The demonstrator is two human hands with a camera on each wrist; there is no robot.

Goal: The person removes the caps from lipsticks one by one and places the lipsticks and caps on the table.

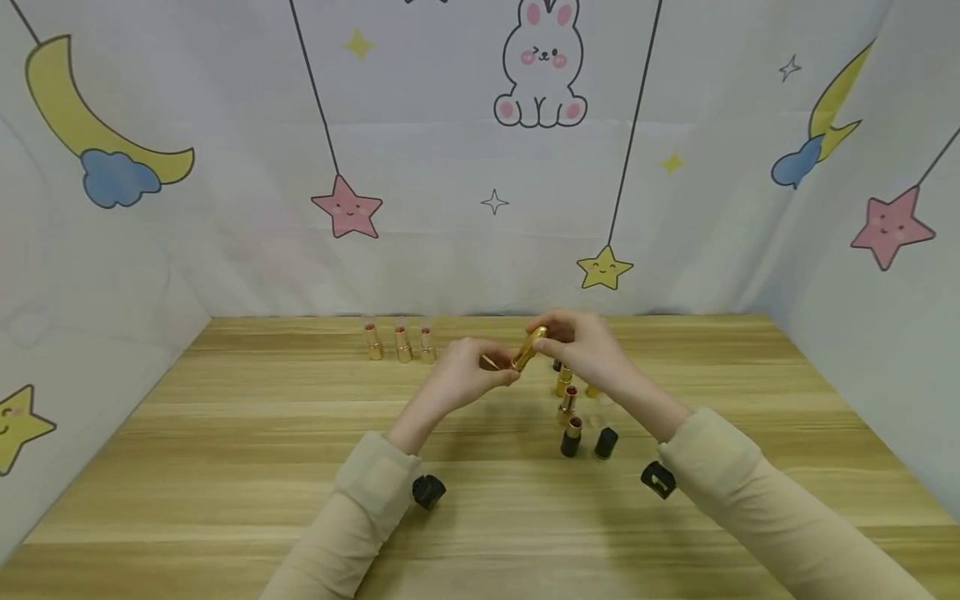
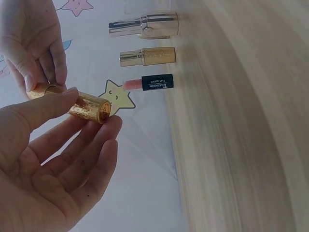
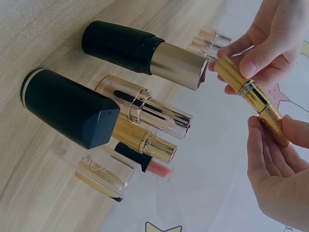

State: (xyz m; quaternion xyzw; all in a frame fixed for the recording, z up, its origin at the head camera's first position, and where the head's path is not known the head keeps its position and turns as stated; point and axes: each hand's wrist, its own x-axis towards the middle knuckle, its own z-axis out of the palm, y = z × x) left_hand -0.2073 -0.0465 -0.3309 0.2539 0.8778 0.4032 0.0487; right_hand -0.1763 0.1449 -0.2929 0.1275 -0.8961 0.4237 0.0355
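Above the table both hands hold a gold lipstick (image 1: 528, 350), tilted. My left hand (image 1: 468, 375) pinches the textured base (image 3: 229, 72) between thumb and fingers. My right hand (image 1: 588, 346) grips the gold cap (image 3: 273, 126) at the other end. A shiny inner tube (image 3: 256, 98) shows between base and cap, so the cap sits only partly over it. Nearest to the right hand, uncapped lipsticks stand upright in a row: a black-based one (image 3: 145, 55), a rose-gold one (image 3: 145, 106), a gold one (image 3: 145, 140) and a small black one with a pink tip (image 2: 157, 82).
A black cap (image 1: 606, 443) stands right of the row, near a clear cap (image 3: 96, 159). Three lipsticks (image 1: 403, 344) stand at the back left. A printed cloth (image 1: 450, 267) hangs behind the wooden table (image 1: 225, 467). Black devices (image 1: 428, 492) sit by the wrists.
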